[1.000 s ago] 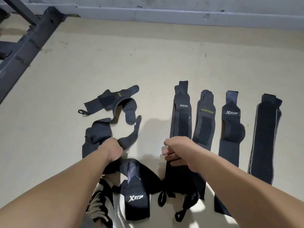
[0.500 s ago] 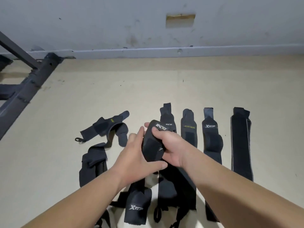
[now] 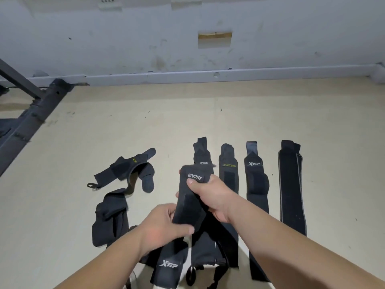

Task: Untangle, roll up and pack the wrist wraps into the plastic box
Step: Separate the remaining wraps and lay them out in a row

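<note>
- A dark metal frame (image 3: pixel 31 117) runs along the far left edge of the floor (image 3: pixel 187 113), well apart from the wraps.
- A twisted XUEYING wrap (image 3: pixel 127 167) lies curled on the floor. Below it is a bunched black wrap (image 3: pixel 110 217), and one strap seems to run between the two, so this pair looks not yet untangled.
- The left hand (image 3: pixel 162 226) grips the lower end of the held IIACYO wrap (image 3: pixel 187 203), fingers curled behind it and thumb across the front.
- This wrap is off the floor, stretched upright between both hands in the middle of the view.
- The right hand (image 3: pixel 214 199) grasps its upper end, thumb pressed just under the white label and fingers wrapped behind.
- A near XTEP wrap (image 3: pixel 169 265) lies on the floor under the left forearm, beside more black strapping with loops.
- Further right, four wraps lie straight and side by side: a flat IIACYO wrap (image 3: pixel 201 157), a flat XUEYING wrap (image 3: pixel 228 172), a flat XTEP wrap (image 3: pixel 255 178) and a grey-edged wrap (image 3: pixel 290 184).
- The plastic box is not in view.
- Judged from this, the step in hand is untangling and straightening. Nothing is rolled yet.
- The next move likely calls for pulling this wrap taut and laying it in the row, or starting a tight roll from one end.
</note>
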